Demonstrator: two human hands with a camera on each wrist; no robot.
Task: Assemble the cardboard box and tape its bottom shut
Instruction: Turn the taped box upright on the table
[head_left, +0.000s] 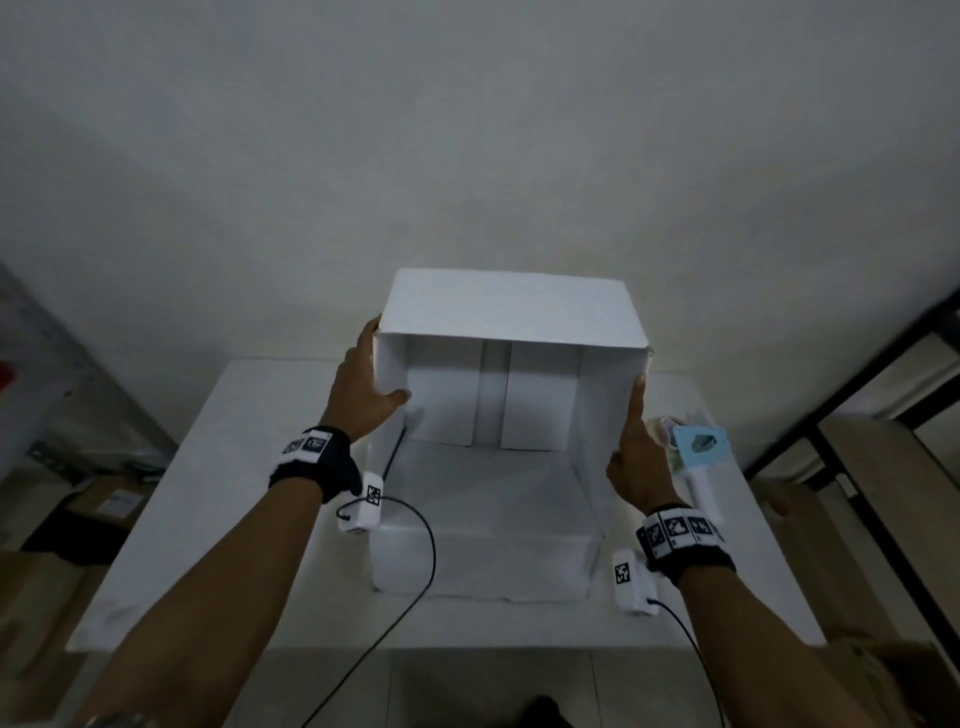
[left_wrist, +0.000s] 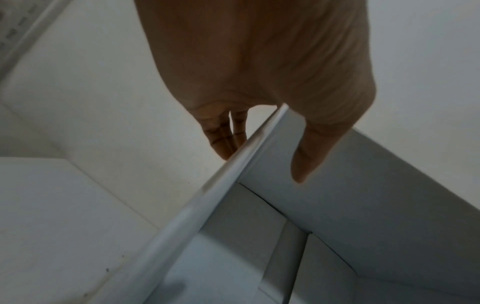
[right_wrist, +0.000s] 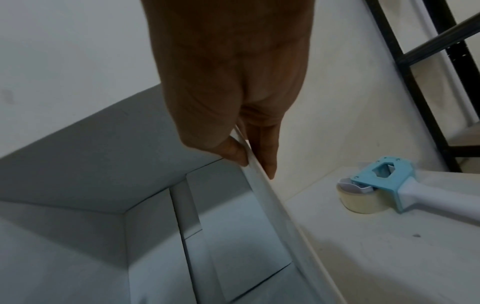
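Both hands grip the box (head_left: 511, 364) by its side walls: my left hand (head_left: 363, 384) has its thumb hooked inside the left wall and its fingers flat on the outside, and my right hand (head_left: 636, 452) pinches the right wall's front edge between thumb and fingers. The box is lifted over the table (head_left: 218, 467), its open mouth turned toward me, one flap lying forward and down onto the tabletop. Through the mouth I see the far flaps folded in, a seam running up the middle between them.

I judge the box is formed and the bottom flaps are closed but untaped. Next, I would turn that seam upward, set the box down, hold the flaps flush and free my right hand for the tape dispenser (head_left: 696, 457), which lies on the table just right of the box.

The box's long axis runs left to right between my hands; its closed bottom faces the wall behind it.
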